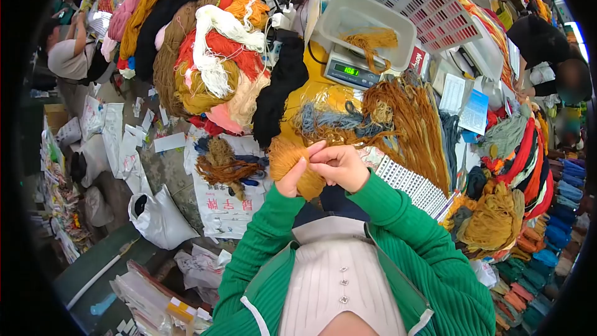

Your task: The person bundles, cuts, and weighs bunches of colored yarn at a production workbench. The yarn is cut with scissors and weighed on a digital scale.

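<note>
Your left hand (292,177) is closing around the ochre yarn bundle (291,160), which is lying in front of your chest above the desk (323,90); its long axis is running from upper left down to lower right. Your right hand (339,167) is pinching strands at the bundle's upper edge, fingers together.

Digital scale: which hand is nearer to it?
Right. The right hand sits lower down, roughly in line with the digital scale; the left hand, gripping the ochre yarn bundle, is further left.
</note>
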`<state>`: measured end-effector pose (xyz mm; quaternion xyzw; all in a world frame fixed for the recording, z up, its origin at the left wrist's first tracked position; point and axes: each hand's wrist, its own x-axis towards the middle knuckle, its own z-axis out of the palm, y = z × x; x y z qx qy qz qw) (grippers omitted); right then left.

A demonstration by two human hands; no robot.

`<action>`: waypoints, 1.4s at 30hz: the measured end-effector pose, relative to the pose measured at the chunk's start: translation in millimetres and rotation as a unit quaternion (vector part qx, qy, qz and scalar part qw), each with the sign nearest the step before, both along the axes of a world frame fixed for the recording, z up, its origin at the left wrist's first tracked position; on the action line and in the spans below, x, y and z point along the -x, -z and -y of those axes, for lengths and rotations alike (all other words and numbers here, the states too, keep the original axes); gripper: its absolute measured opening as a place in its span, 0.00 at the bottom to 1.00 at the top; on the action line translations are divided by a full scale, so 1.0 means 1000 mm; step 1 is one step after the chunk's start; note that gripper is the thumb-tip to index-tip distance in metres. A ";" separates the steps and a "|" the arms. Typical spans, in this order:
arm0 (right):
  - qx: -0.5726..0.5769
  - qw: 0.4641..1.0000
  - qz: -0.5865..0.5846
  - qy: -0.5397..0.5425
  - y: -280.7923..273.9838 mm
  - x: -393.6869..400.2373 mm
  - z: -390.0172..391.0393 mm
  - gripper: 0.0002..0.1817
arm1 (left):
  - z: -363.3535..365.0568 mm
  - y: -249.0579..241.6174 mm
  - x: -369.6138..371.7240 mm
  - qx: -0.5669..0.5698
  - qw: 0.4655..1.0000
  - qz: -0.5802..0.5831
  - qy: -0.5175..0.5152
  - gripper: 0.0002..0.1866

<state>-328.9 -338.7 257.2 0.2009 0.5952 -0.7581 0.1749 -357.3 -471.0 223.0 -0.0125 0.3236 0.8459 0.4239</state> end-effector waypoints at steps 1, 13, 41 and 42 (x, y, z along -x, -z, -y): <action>-0.005 1.000 0.012 -0.021 0.003 -0.003 0.001 0.06 | 0.002 0.003 -0.001 0.005 1.000 -0.011 0.019 0.24; 0.140 0.987 -0.053 0.064 -0.002 -0.017 0.000 0.05 | 0.009 -0.003 -0.009 0.053 0.998 -0.017 0.006 0.23; 0.220 0.974 -0.033 0.044 -0.030 -0.023 0.002 0.05 | 0.024 -0.028 -0.013 -0.097 0.995 -0.016 0.024 0.23; 0.216 0.975 -0.043 0.038 -0.030 -0.022 0.002 0.05 | 0.023 -0.029 -0.015 -0.074 0.997 -0.021 0.015 0.26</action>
